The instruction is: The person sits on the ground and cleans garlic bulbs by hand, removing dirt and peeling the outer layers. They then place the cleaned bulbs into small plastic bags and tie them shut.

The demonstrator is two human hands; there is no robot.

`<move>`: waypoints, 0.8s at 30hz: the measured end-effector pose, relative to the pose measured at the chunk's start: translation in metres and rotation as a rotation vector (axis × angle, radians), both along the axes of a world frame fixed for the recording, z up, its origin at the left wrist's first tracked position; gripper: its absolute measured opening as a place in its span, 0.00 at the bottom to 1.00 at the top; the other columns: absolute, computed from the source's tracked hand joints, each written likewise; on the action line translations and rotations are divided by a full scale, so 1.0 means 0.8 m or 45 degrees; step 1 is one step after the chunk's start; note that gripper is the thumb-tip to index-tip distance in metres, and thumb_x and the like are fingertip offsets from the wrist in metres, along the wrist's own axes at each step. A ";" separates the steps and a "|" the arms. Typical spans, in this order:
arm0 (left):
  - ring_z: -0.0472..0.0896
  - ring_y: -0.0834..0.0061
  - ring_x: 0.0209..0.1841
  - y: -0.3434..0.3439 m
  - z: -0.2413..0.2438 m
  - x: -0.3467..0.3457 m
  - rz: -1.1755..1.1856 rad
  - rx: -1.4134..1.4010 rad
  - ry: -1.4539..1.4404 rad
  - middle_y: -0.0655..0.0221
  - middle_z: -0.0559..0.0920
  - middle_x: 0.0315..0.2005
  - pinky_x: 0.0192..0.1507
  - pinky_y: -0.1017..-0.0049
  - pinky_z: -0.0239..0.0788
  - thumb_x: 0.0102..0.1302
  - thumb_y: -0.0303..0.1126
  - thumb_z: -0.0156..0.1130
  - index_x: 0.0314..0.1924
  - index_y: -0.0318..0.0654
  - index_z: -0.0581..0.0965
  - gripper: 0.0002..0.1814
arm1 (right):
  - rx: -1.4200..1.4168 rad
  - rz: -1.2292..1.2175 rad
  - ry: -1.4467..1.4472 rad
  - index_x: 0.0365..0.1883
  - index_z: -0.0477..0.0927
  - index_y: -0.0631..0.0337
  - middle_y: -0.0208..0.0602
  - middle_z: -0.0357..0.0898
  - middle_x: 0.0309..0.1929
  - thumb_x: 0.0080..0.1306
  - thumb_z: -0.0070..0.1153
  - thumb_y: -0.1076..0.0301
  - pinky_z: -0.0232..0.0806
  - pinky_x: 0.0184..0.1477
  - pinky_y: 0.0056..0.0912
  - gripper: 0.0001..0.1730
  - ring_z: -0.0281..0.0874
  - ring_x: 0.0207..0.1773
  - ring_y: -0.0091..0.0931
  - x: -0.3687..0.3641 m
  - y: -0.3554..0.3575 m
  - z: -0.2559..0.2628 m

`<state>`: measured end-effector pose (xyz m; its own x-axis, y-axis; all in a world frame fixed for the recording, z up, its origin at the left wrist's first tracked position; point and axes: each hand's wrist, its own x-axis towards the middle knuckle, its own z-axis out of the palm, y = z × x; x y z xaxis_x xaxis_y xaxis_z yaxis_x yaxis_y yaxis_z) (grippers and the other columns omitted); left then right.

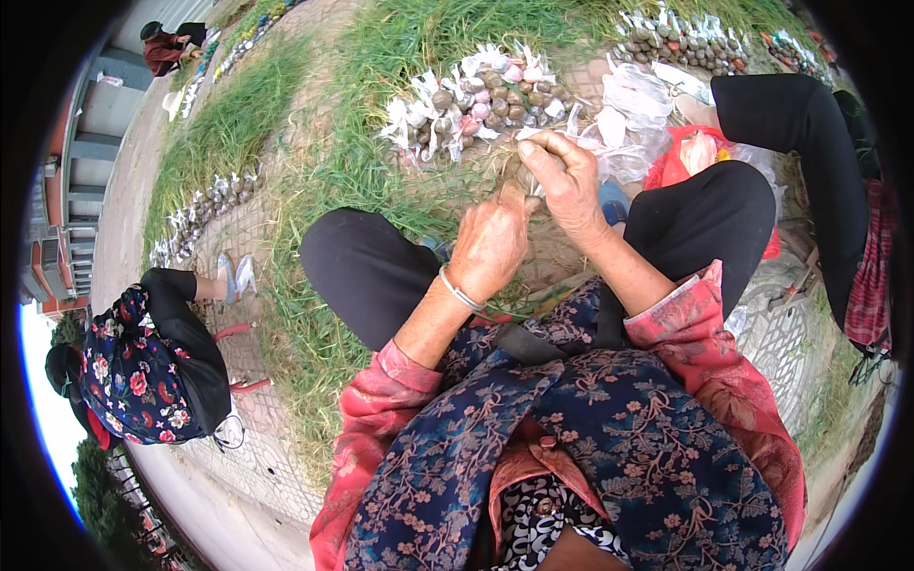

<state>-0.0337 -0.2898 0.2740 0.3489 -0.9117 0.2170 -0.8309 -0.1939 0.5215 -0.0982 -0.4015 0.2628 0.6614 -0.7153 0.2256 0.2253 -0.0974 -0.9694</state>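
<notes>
Both my hands are raised close together above the ground between my knees. My left hand (493, 239), with a bracelet at its wrist, has its fingers bent at a small brownish bundle with whitish plastic, largely hidden by the fingers. My right hand (564, 178) pinches thumb and forefinger together just above and right of it; whether something thin is between them is too small to tell. Beyond my hands, many round brown lumps wrapped in knotted clear plastic (493, 100) lie in a pile on the grass and paving.
Loose clear plastic bags (632, 107) lie beside a red plastic bag (668, 160) near my right knee. Another person's bent leg (792, 121) is at the right. A person in a floral top (136, 371) sits at the left, near more wrapped lumps (207, 214). Tall grass (321, 185) borders the paving.
</notes>
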 end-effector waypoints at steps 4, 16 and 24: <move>0.75 0.53 0.19 -0.002 -0.003 0.013 -0.006 0.013 -0.176 0.53 0.75 0.17 0.21 0.60 0.65 0.56 0.27 0.48 0.28 0.32 0.69 0.05 | 0.053 -0.089 -0.039 0.30 0.77 0.65 0.21 0.69 0.20 0.58 0.53 0.68 0.58 0.26 0.17 0.09 0.62 0.25 0.12 0.012 0.006 -0.011; 0.59 0.88 0.15 -0.019 -0.004 0.073 0.175 -0.393 0.983 0.81 0.64 0.15 0.16 0.83 0.48 0.66 0.37 0.47 0.24 0.38 0.68 0.14 | 0.245 0.197 -0.276 0.46 0.69 0.61 0.35 0.75 0.37 0.60 0.36 0.34 0.65 0.41 0.21 0.36 0.72 0.39 0.23 0.085 -0.012 0.013; 0.51 0.88 0.14 -0.011 -0.003 0.091 0.399 -0.620 1.666 0.82 0.56 0.13 0.16 0.83 0.41 0.66 0.41 0.48 0.24 0.40 0.65 0.16 | -0.039 -0.115 0.748 0.37 0.75 0.60 0.38 0.74 0.39 0.55 0.53 0.62 0.67 0.41 0.28 0.14 0.71 0.39 0.27 0.118 -0.081 -0.213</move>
